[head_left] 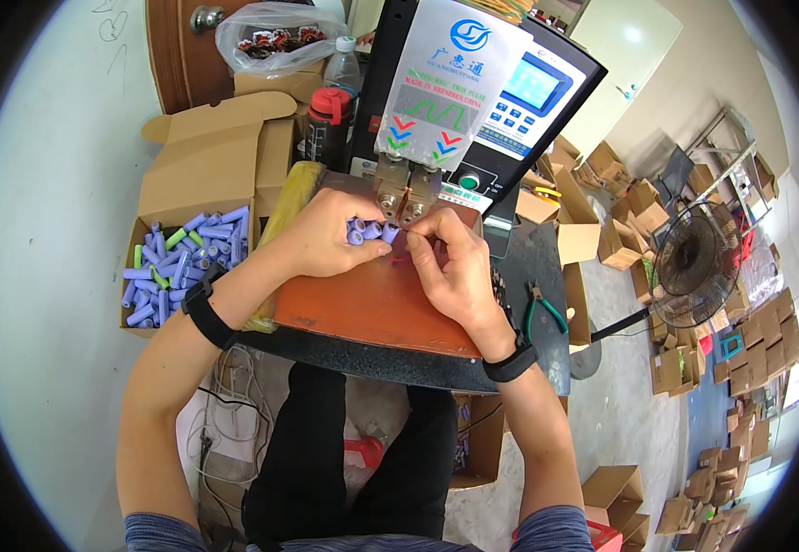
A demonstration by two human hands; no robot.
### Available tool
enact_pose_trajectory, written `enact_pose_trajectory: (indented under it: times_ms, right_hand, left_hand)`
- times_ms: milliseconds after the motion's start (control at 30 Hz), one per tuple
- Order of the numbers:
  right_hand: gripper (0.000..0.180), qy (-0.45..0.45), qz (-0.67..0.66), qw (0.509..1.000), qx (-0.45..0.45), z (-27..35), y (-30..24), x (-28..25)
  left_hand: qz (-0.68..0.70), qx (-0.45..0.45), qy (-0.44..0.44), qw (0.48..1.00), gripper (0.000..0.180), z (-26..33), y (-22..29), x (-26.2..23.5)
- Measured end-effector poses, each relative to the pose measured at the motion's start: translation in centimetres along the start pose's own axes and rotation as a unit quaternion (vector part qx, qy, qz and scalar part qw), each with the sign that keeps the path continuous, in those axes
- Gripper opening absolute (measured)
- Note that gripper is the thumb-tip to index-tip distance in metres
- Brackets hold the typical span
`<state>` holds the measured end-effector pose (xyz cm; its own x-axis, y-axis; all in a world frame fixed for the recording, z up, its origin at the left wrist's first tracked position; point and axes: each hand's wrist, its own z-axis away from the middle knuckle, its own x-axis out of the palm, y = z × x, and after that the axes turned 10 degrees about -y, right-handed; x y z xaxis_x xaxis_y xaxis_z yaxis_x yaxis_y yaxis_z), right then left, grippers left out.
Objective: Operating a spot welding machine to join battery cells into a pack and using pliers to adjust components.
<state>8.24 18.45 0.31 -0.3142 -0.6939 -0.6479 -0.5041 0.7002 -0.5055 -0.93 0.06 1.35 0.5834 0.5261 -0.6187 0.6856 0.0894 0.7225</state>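
My left hand (331, 237) is closed around several purple cylindrical battery cells (372, 232), held side by side with their ends toward the machine. My right hand (457, 265) is pinched close to the cells' right side; whatever is between thumb and forefinger is too small to make out. Right above both hands are the two metal electrode arms (406, 195) of a spot welder (537, 97). Its black body has a lit blue screen, buttons and a green knob. Under the hands lies an orange-brown mat (372, 308) on the worktable.
An open cardboard box (195, 166) of purple and green cells stands at left. Near the mat's left edge lies a yellow wrapped roll (294, 207). Green-handled pliers (544, 313) rest at right. Behind are a red-capped bottle (329, 124) and, farther right, a fan (694, 262).
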Motion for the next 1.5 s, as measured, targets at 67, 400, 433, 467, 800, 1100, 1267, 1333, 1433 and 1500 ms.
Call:
enact_pose_trajectory:
  times_ms: [67,400,433,467,800,1100,1267,1333,1433,1500]
  right_hand:
    - [0.01,-0.003,0.001,1.0,0.002,0.0,-0.1,0.0]
    - [0.01,-0.003,0.004,1.0,0.001,-0.1,-0.1,0.1]
    - [0.01,0.002,0.003,1.0,-0.008,-0.1,-0.1,0.2]
    - [0.01,0.003,0.003,1.0,-0.007,-0.1,-0.2,0.2]
    - [0.009,0.039,-0.013,0.999,0.005,0.3,-0.6,-0.8]
    - [0.004,-0.009,-0.139,0.956,0.257,14.4,-4.1,-12.5]
    - [0.015,-0.285,0.127,0.87,0.382,20.9,-4.3,-17.0]
    - [0.016,-0.254,0.115,0.874,0.398,20.3,-3.5,-16.1]
    - [0.015,-0.214,0.086,0.897,0.377,16.8,-0.8,-12.9]
    - [0.018,-0.221,0.144,0.903,0.34,15.8,2.6,-10.6]
  left_hand:
    - [-0.007,0.001,-0.001,1.0,0.022,0.0,-0.4,0.1]
    - [-0.008,-0.031,-0.01,0.999,0.022,0.1,0.3,-0.2]
    - [-0.007,-0.031,-0.011,0.999,0.022,0.1,0.2,-0.2]
    - [0.006,-0.031,-0.014,0.999,0.023,0.1,0.0,-0.2]
    - [-0.026,0.04,0.026,0.999,0.029,0.3,-1.0,0.5]
    - [0.083,0.063,0.028,0.994,0.03,0.5,-1.8,0.8]
    - [0.083,0.046,-0.019,0.995,0.013,-0.1,-0.4,0.2]
    - [0.022,0.046,0.014,0.999,0.017,-0.1,-0.4,0.1]
    - [-0.001,0.009,0.015,1.0,0.021,0.2,-0.4,0.3]
    - [-0.019,0.039,0.029,0.999,0.023,0.3,-0.8,0.2]
